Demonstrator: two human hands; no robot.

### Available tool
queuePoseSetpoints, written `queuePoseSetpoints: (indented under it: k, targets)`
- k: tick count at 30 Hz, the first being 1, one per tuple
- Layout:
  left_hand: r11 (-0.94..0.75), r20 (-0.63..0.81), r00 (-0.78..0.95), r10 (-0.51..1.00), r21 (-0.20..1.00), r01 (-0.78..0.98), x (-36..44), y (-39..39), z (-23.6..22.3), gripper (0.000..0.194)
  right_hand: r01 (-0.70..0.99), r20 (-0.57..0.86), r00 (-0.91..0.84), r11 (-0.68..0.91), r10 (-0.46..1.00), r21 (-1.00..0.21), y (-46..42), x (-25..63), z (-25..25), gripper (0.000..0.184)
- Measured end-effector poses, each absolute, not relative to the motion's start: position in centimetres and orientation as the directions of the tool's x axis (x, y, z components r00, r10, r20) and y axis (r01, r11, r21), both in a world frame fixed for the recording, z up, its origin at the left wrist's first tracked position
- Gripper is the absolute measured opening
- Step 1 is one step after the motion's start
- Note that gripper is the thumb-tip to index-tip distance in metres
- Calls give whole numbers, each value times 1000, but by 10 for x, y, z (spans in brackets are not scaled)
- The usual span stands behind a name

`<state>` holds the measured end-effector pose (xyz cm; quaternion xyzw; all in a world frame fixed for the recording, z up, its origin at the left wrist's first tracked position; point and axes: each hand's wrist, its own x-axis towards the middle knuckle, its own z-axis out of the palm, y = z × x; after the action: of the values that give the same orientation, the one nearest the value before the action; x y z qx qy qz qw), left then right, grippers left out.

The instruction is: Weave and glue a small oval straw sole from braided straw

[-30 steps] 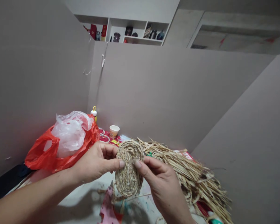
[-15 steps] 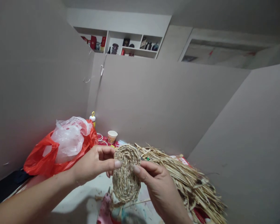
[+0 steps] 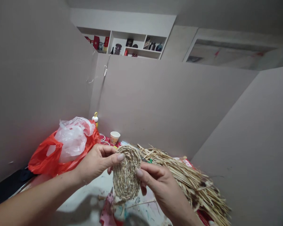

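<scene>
An oval coil of braided straw (image 3: 126, 174) is held up above the table, tilted toward me. My left hand (image 3: 97, 161) grips its upper left edge, thumb on the front and fingers behind. At the right edge, my right hand (image 3: 161, 186) pinches it between thumb and fingers. A loose end of the braid hangs at the bottom. Below it lies a pink glue gun (image 3: 107, 211), its nozzle pointing up, partly behind the coil. Behind my right hand spreads a large heap of dry straw (image 3: 193, 179).
A red plastic bag (image 3: 43, 158) with a white bag (image 3: 72, 138) on top stands at the left. A paper cup (image 3: 114, 137) and a yellow-topped bottle (image 3: 95, 119) are at the back by the wall. The white tabletop (image 3: 85, 194) carries stains and scraps.
The straw coil has tipped and shifted slightly left. My left thumb has moved a little higher on it, and my right fingers show more beneath its edge. The view has shifted slightly.
</scene>
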<state>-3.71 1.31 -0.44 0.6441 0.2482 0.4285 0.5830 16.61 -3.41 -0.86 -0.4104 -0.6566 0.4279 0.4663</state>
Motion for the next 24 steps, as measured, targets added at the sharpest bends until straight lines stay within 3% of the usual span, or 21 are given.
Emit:
queuePoseSetpoints:
  k: [5,14,21,24]
  targets:
    - [-258,267,537,800,961,-94,-38,11,-5,30,182,352,-62,358,934,-916,-35,161,-9,35]
    - [-274,275,535,799,958,-84,-33,14,-13,35,274,409,-49,406,911,-872,-39,156,-8,44]
    - [-179,259,530,807,964,-198,-31,10,-7,27,33,332,-187,344,924,-938,-36,160,-4,31]
    - [-106,212,561,800,970,-217,-28,3,-7,31,-134,356,-226,333,907,-933,-32,156,-14,60]
